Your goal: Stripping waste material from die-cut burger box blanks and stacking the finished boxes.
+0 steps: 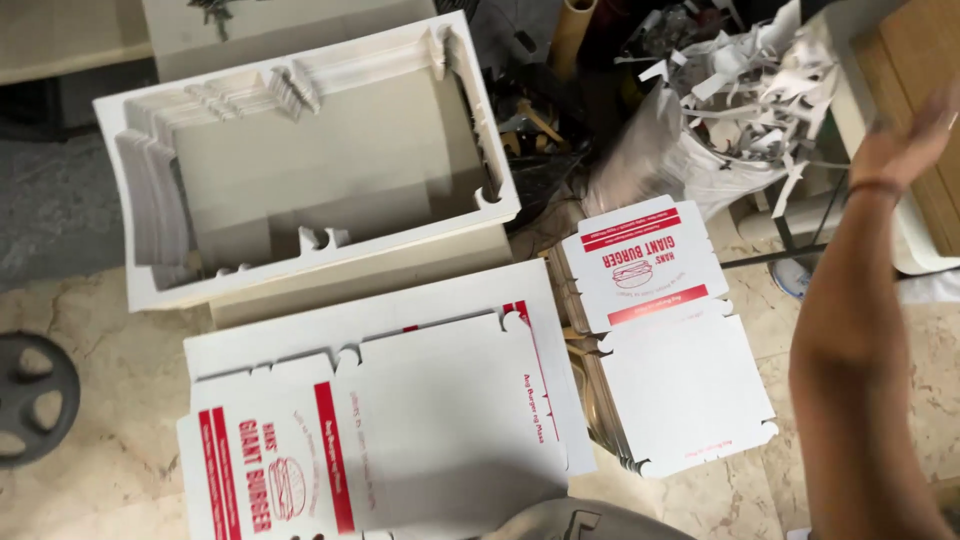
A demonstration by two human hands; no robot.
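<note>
The right hand (pixel 905 140) is up at about two o'clock, lifted high and blurry. Its fingers look spread and nothing seems to be in it. The long bare arm runs down from it to five o'clock. The left hand is not in the picture, so I cannot tell how it is.

Closest to that arm, at about four o'clock, sits a stack of flat white cardboard box cut-outs with red stripes (pixel 665 330). The stack rests on the pale stone floor (pixel 110 440) and its edges look a bit uneven. The arm is beside it, not touching it.

At about seven o'clock lie big flat white cardboard sheets with red printing (pixel 400 420), one on top of another. At about eleven o'clock there is a stack of white cardboard frames with the middle cut out (pixel 300 150). At one o'clock sits a clear plastic bag full of white paper scraps (pixel 730 100). A dark round metal wheel (pixel 30 395) peeks in at nine o'clock.

What could go wrong? The stack of cut-outs is tall and a little crooked, so a bump from the arm could make it slide. The scraps could spill out of the open bag.
</note>
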